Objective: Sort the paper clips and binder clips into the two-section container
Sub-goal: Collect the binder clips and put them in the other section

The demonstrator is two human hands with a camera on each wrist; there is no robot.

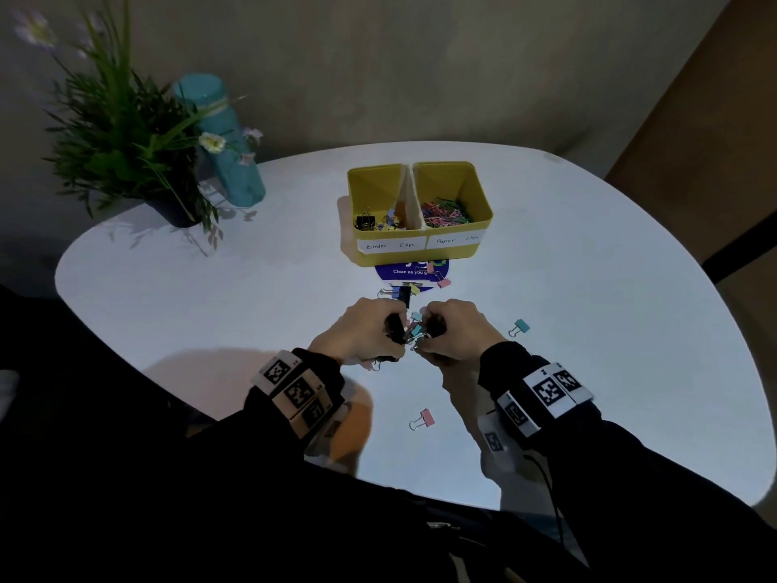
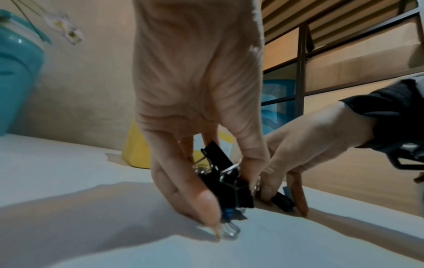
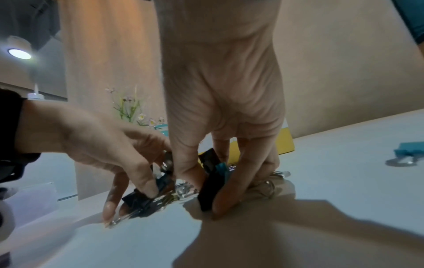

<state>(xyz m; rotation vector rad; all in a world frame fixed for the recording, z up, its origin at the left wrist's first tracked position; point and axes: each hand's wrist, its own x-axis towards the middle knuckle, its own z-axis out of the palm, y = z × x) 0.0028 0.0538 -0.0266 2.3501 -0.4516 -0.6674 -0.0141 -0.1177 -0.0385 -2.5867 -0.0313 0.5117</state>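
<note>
My left hand (image 1: 370,332) (image 2: 220,190) grips a bunch of black binder clips (image 2: 226,183) at the table's middle, fingertips down on the surface. Close beside it my right hand (image 1: 445,330) (image 3: 215,185) grips black and teal binder clips (image 3: 213,183). Between the two hands lie a few small coloured clips (image 1: 415,328). Behind them stands the yellow two-section container (image 1: 483,223), its left half labelled for binder clips and holding a few, its right half holding a heap of coloured paper clips (image 1: 443,212). Loose binder clips lie around: pink (image 1: 422,419), teal (image 1: 519,328) and a small group (image 1: 403,293).
A potted plant (image 1: 126,136) and a teal bottle (image 1: 225,140) stand at the back left of the white round table (image 1: 210,288). A blue round sticker (image 1: 414,271) lies on the table in front of the container. The table's near edge runs just below my wrists.
</note>
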